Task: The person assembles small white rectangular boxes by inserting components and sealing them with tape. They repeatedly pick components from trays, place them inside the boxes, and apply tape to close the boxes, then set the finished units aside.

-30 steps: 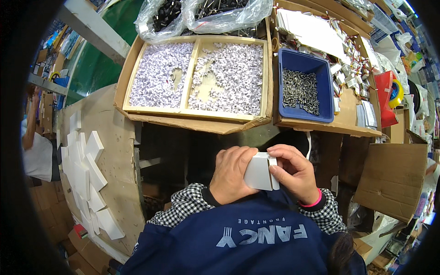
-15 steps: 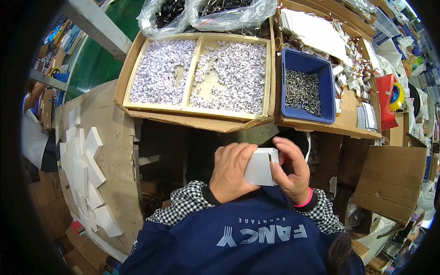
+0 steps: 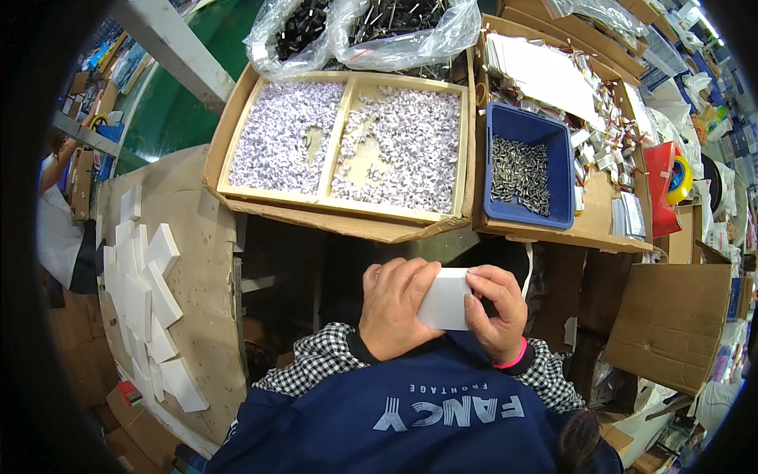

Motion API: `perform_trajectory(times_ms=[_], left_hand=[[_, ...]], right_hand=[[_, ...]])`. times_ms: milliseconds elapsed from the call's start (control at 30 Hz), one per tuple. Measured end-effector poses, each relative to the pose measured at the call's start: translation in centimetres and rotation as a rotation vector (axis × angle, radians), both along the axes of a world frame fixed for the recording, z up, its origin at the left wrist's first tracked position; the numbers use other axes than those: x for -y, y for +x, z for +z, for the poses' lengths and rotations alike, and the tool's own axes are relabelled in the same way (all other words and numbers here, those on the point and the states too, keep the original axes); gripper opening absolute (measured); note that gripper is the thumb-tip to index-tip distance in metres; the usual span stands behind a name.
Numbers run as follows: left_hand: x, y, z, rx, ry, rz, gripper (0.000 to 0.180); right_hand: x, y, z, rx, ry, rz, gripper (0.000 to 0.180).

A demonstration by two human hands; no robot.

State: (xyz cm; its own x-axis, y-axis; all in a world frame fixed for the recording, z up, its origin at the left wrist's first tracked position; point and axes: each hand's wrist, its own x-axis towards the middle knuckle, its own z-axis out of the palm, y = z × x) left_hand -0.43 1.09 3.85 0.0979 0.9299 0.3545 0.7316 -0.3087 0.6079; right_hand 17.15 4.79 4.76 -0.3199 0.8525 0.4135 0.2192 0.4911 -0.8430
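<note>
Both hands meet close to the person's chest, near the lower middle of the view. The left hand (image 3: 397, 308) curls around the left side of a small white box (image 3: 444, 299), fingers folded over its near face. The right hand (image 3: 496, 311) closes on the box's right end, fingertips pressed along its top edge, a pink band at the wrist. The box is held in the air between them, well short of the table (image 3: 600, 229). Beyond it, on the far side, a divided wooden tray (image 3: 341, 141) holds heaps of small white parts in two compartments. To its right stands a blue bin (image 3: 557, 158) with dark metal pieces. On the left, flat white boxes (image 3: 146, 296) lie stacked on a cardboard sheet.
</note>
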Motion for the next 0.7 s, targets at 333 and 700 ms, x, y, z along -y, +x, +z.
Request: perform_trajectory(times_ms=[333,700], left_hand=[[-0.1,0.4,0.2,0.11,-0.154,0.016,0.081],[0.1,0.2,-0.5,0.165,-0.206,0.017,0.083]], right_hand=[[0.8,0.1,-0.9,-0.034,0.012,-0.033,0.027],[0.7,0.3,-1.5,0.177,0.233,-0.014,0.051]])
